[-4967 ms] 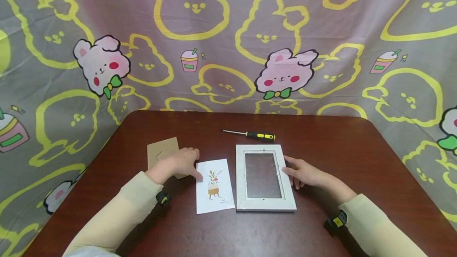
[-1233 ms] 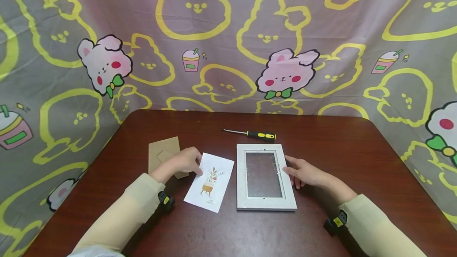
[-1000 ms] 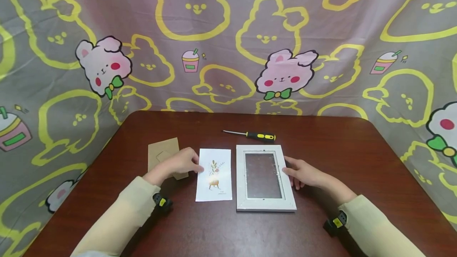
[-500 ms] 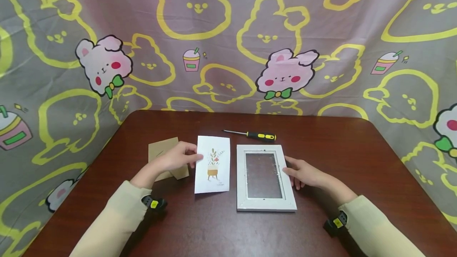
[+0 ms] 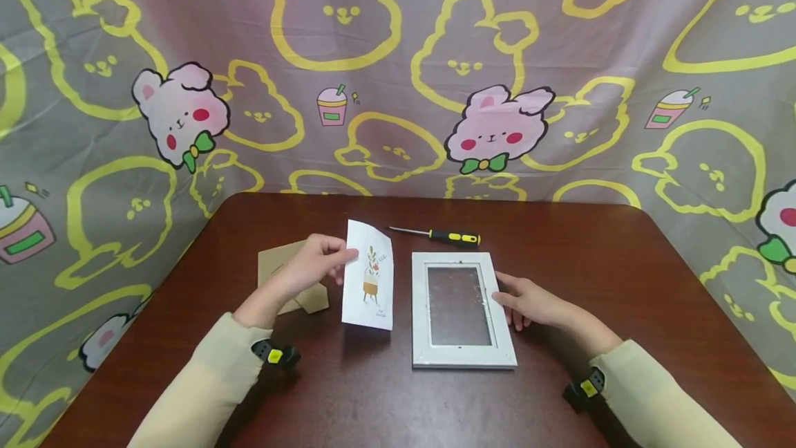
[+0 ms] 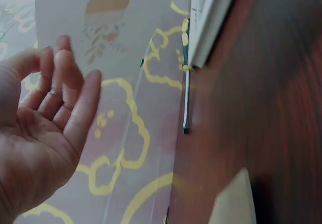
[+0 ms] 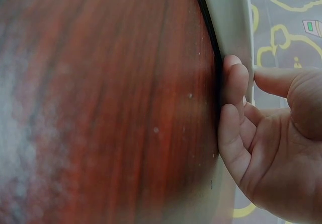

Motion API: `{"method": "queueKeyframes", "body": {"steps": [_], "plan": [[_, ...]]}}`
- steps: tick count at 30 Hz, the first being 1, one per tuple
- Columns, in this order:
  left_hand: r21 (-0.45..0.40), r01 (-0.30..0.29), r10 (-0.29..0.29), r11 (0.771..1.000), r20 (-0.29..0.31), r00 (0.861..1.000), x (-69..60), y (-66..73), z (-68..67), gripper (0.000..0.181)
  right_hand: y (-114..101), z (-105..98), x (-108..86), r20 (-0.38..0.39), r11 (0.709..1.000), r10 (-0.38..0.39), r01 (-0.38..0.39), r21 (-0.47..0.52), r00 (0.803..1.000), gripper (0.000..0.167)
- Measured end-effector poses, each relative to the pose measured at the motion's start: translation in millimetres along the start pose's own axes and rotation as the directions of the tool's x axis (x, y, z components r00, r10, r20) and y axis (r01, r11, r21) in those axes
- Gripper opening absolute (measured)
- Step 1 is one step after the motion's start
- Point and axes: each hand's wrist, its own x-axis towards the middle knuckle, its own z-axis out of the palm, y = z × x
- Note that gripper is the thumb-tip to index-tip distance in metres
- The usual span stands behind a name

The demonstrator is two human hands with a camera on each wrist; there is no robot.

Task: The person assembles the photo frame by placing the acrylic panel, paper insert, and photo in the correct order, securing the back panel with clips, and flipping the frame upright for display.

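The left hand (image 5: 316,261) pinches the left edge of a white card (image 5: 368,296) printed with a potted plant, holding it tilted up above the table. In the left wrist view the card (image 6: 65,22) hangs past the thumb and fingers of the left hand (image 6: 48,118). A white frame (image 5: 420,310) with a see-through middle lies flat to the card's right. At the frame's right edge, the right hand (image 5: 528,301) has its thumb on top and its fingers along the side; the right wrist view shows this hand (image 7: 271,133) gripping the edge.
A black and yellow screwdriver (image 5: 455,237) lies behind the frame. A brown backing board (image 5: 314,299) lies partly under the left hand and forearm. A patterned cloth (image 5: 385,40) hangs behind the dark red table (image 5: 398,406).
The left hand has lifted the card off the table, moving it back and tilting it so its face turns partly sideways. The right hand and the frame have stayed put.
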Motion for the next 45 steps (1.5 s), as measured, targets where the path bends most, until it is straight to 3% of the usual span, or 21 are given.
{"method": "queueKeyframes", "body": {"steps": [8, 17, 22, 29, 35, 45], "plan": [[-0.115, -0.073, 0.067, 0.991, -0.053, 0.996, 12.5, 30.5, 14.3, 0.028, 0, -1, -0.2, 0.003, 1.000, 0.012, -0.012, -0.002, 1.000, 0.063], [-0.019, -0.076, 0.075, 0.997, -0.014, 0.997, 36.3, 60.1, 42.6, 0.026, -4, 0, -1.9, 0.003, 1.000, -0.003, 0.003, 0.009, 1.000, 0.064], [-0.026, -0.058, 0.059, 0.998, 0.037, 0.998, 47.1, 71.1, 56.8, 0.029, -5, 0, -2.1, 0.002, 1.000, -0.001, 0.001, 0.012, 1.000, 0.064], [-0.014, 0.003, -0.001, 1.000, 0.116, 0.993, 60.0, 77.9, 76.5, 0.026, -5, 0, -0.9, 0.000, 1.000, 0.024, -0.024, 0.005, 1.000, 0.064], [0.103, 0.048, -0.067, 0.993, 0.189, 0.980, 66.7, 78.5, 91.6, 0.029, -4, 0, -0.4, 0.001, 1.000, 0.021, -0.021, 0.003, 1.000, 0.063], [0.189, 0.097, -0.137, 0.977, 0.210, 0.968, 70.5, 76.4, 116.9, 0.032, -2, -1, -0.1, 0.002, 0.999, 0.037, -0.037, -0.002, 0.999, 0.064]]}}
